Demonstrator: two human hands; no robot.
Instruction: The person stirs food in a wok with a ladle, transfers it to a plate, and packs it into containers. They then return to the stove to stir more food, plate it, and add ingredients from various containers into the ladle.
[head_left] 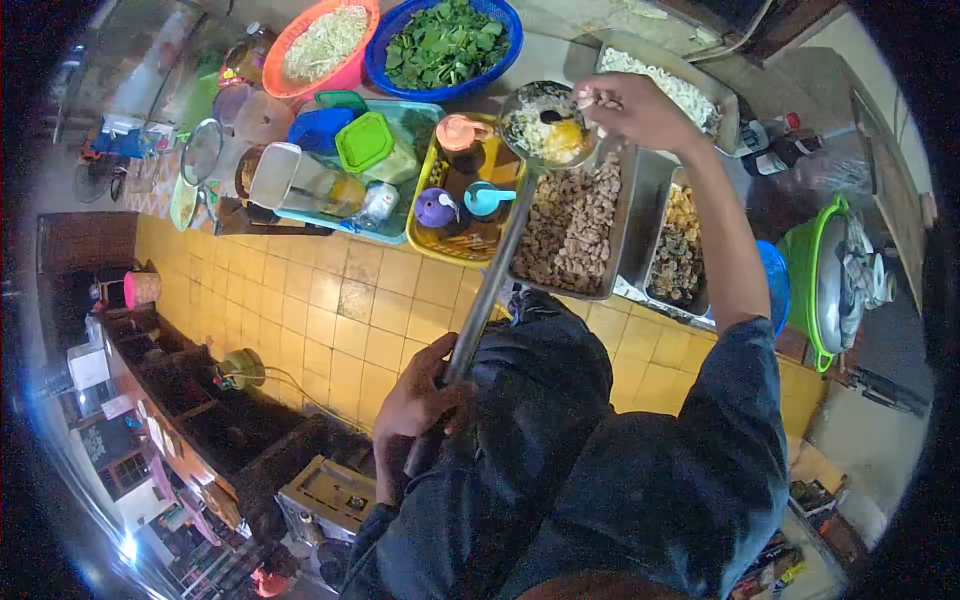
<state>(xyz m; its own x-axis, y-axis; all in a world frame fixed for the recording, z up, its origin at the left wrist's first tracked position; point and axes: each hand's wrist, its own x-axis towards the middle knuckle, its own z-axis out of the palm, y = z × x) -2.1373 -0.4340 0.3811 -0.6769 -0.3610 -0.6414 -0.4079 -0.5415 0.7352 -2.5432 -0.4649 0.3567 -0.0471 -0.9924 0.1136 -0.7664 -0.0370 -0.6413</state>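
Note:
My left hand (420, 400) is wrapped around the long dark handle (490, 290) of a ladle. Its round bowl (548, 125) is at the far end, with white and yellow food and a dark sauce inside. My right hand (640, 110) is beside the bowl's right rim, fingers closed on a few small pale-brown pieces that look like chopped meat. Below the ladle bowl lies a metal tray of chopped meat pieces (580, 220). To its right, another metal tray (680, 240) contains yellow and dark bits.
A yellow tray (425, 215) holds lidded containers and a blue cup (485, 200). Behind are a blue basket (515, 50) of green leaves, a coral basket (275, 75) of shredded vegetables and a tray of white strips (735, 110). A green basin (805, 240) stands right; a stove (325, 495) is lower left.

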